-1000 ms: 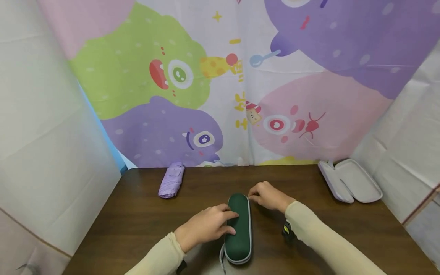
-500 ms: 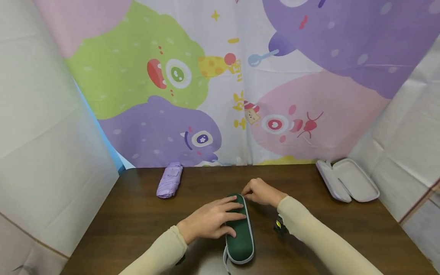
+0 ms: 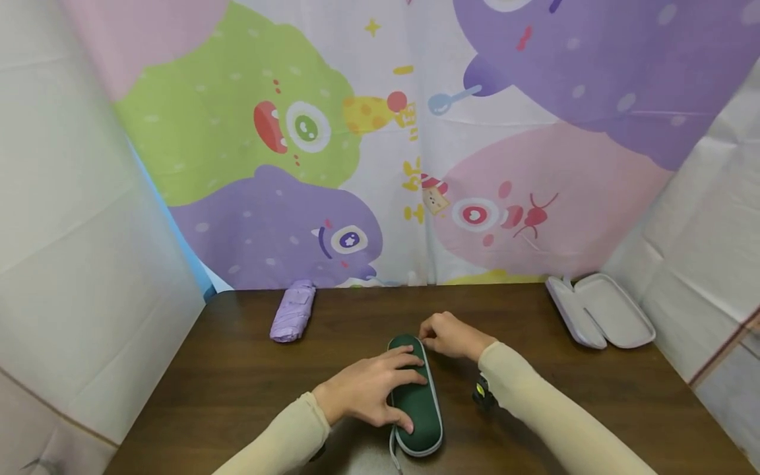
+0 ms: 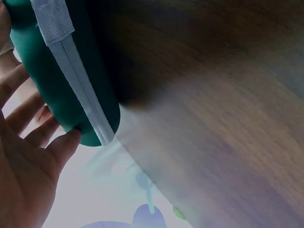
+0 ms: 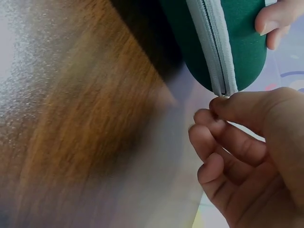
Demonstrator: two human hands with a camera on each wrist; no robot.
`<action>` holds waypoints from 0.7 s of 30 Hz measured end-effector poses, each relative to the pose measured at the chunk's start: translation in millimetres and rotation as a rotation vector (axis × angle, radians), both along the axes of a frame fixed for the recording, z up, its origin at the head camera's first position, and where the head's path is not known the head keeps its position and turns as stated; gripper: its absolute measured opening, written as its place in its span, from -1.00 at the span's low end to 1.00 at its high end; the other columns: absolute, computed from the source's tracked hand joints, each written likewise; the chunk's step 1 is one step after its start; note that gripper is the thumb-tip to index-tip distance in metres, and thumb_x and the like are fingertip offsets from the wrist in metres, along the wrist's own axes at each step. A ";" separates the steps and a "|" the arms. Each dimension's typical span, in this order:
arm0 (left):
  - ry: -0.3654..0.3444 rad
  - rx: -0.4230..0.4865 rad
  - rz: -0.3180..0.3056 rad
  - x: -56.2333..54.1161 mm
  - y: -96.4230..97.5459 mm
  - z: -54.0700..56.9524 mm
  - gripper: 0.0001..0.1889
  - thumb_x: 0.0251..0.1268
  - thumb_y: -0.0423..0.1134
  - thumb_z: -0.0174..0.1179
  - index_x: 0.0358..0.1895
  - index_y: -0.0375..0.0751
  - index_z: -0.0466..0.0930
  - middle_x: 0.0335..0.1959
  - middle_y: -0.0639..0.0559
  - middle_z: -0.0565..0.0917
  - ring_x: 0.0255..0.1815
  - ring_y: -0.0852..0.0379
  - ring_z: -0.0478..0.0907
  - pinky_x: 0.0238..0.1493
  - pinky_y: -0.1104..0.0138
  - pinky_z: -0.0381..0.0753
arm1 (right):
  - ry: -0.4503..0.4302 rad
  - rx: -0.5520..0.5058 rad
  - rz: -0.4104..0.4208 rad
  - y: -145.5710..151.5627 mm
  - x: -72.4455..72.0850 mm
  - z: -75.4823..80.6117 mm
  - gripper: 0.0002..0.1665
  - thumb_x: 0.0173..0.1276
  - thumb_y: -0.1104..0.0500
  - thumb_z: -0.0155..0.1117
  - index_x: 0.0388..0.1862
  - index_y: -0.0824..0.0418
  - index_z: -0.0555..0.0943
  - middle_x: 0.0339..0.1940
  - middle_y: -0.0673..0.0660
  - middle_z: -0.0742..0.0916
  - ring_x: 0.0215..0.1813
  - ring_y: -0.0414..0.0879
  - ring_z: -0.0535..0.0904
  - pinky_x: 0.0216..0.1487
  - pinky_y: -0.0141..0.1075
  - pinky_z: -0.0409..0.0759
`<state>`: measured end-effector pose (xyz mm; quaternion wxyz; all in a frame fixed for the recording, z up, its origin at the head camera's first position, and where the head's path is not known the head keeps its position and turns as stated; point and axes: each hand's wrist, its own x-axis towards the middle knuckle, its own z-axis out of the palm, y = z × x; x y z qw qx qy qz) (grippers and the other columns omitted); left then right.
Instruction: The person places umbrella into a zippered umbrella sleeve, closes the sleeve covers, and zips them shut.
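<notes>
Toward the near edge of the worktop: green case, about midway between the left and right edges, length running near to far; whether its whole underside bears on the surface cannot be told.
Left hand: laid across the case's upper face, fingers spread, thumb apart from them.
Right hand: thumb and forefinger together, pinching at the far end of the zip; any pull tab is hidden by the fingertips.
Case swivel: judged the chief risk; a sideways tug under light pressure from the left hand would turn the rounded body.
Zip jam: possible, if drawn off its line around the curved end.
Lost pinch: possible, the hold being by fingertips only.
Grey strap: loose at the near end; might be trapped underneath should the case roll.
Cases, counted: two; one green, one pale case lying open at the far right corner.
Lilac bundle: one, probably a folded umbrella, by the far edge, left of middle.
Straps seen on the green case: one.
Hands: two, not touching each other.
</notes>
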<state>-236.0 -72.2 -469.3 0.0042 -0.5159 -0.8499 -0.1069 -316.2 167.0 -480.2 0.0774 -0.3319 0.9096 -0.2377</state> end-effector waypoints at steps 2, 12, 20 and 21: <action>-0.006 0.009 0.002 0.2 0.3 -0.4 -0.26 0.14 0.45 0.31 0.32 0.13 0.59 0.46 0.03 0.46 0.59 -0.11 0.28 0.36 0.13 0.56 | -0.017 -0.001 0.001 0.7 0.2 -1.2 -0.84 0.45 0.33 0.27 -0.30 0.14 0.73 -0.36 0.04 0.75 -0.46 -0.26 0.50 -0.36 -0.36 0.54; -0.007 0.057 -0.016 1.6 -1.1 -3.9 -0.29 0.10 0.42 0.37 0.24 0.10 0.61 0.39 0.05 0.48 0.53 -0.05 0.35 0.38 0.21 0.53 | -0.063 -0.050 0.044 9.5 1.5 -8.5 -0.83 0.50 0.31 0.23 -0.33 0.11 0.62 -0.43 -0.07 0.60 -0.46 -0.28 0.43 -0.36 -0.38 0.46; -0.025 0.056 0.003 1.3 0.6 -1.9 -0.28 0.07 0.44 0.37 0.21 0.08 0.63 0.37 0.07 0.51 0.50 0.04 0.37 0.37 0.27 0.53 | -0.072 -0.080 0.062 15.4 7.7 -9.3 -0.86 0.50 0.31 0.24 -0.32 0.17 0.63 -0.44 -0.08 0.60 -0.44 -0.29 0.42 -0.33 -0.38 0.47; -0.036 0.056 0.007 1.2 0.9 -1.5 -0.28 0.07 0.43 0.38 0.21 0.07 0.64 0.37 0.07 0.51 0.49 0.06 0.37 0.37 0.28 0.53 | -0.074 -0.084 0.066 16.3 8.8 -9.4 -0.86 0.49 0.31 0.24 -0.32 0.17 0.64 -0.44 -0.08 0.61 -0.44 -0.29 0.42 -0.32 -0.38 0.47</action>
